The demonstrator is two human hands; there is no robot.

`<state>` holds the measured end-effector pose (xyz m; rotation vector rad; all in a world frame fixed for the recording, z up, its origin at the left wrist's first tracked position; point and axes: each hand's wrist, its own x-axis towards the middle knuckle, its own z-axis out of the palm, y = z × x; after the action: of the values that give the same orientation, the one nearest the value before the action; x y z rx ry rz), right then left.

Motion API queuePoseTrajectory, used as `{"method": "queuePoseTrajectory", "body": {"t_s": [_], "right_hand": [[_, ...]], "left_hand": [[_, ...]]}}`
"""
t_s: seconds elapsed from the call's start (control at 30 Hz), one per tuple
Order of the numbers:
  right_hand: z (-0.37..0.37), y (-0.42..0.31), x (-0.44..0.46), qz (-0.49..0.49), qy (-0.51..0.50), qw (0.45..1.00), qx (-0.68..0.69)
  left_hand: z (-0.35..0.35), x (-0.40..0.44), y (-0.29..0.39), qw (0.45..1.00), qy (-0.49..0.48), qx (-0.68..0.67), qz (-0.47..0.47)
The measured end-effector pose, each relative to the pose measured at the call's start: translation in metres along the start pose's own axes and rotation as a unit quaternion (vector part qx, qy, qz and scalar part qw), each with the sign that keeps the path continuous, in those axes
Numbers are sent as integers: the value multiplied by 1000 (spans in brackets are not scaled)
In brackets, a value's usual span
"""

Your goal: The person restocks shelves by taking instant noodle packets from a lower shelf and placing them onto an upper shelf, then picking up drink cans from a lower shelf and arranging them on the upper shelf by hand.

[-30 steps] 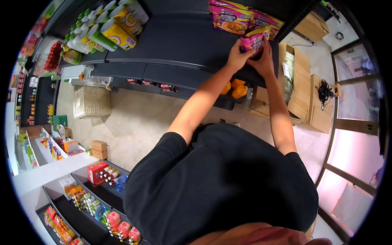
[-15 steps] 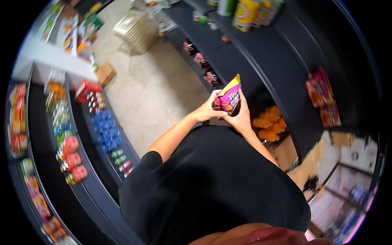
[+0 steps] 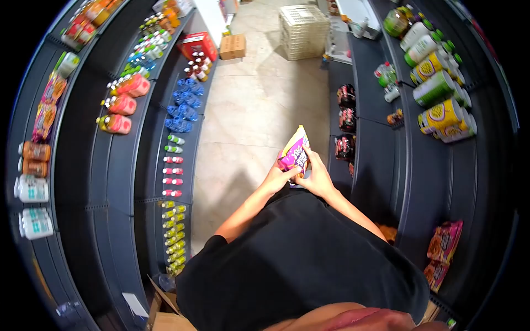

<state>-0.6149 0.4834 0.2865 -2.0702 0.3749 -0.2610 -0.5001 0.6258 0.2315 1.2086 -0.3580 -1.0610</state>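
A pink and yellow packet (image 3: 295,156) is held upright in front of my body, above the aisle floor. My left hand (image 3: 279,175) grips its left side, with the thumb across the lower front. On the other side my right hand (image 3: 316,174) has its fingers pressed along the packet's right edge. Both hands are close together at its bottom. Similar pink packets (image 3: 445,241) lie on the dark shelf at the right, apart from my hands.
Dark shelves (image 3: 121,182) with bottles line the left side. Right-hand shelves (image 3: 411,182) carry large cans (image 3: 441,116) and dark packs (image 3: 346,119). A pale basket (image 3: 303,33) and a cardboard box (image 3: 232,47) stand up the aisle. An open carton (image 3: 172,321) is at lower left.
The view has turned from the right-hand shelf to the aisle. Both hands have drawn the packet away from the shelf and now hold it in front of my body.
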Motion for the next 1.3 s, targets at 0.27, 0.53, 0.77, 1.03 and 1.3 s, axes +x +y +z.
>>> {"method": "queuePoseTrajectory", "body": {"t_s": [0.27, 0.53, 0.77, 1.03, 1.3], "right_hand": [[1, 17, 32, -92, -80, 992, 34], [-27, 41, 68, -77, -88, 993, 24], [-97, 53, 153, -88, -54, 993, 57], [-126, 80, 212, -82, 17, 973, 217], [-146, 123, 239, -49, 18, 936, 348]], "left_hand": [[-5, -15, 1, 989, 53, 101, 89], [22, 31, 35, 984, 124, 111, 57], [54, 129, 84, 970, 147, 150, 119], [93, 176, 138, 936, 173, 250, 178], [88, 219, 130, 941, 110, 271, 170]]}}
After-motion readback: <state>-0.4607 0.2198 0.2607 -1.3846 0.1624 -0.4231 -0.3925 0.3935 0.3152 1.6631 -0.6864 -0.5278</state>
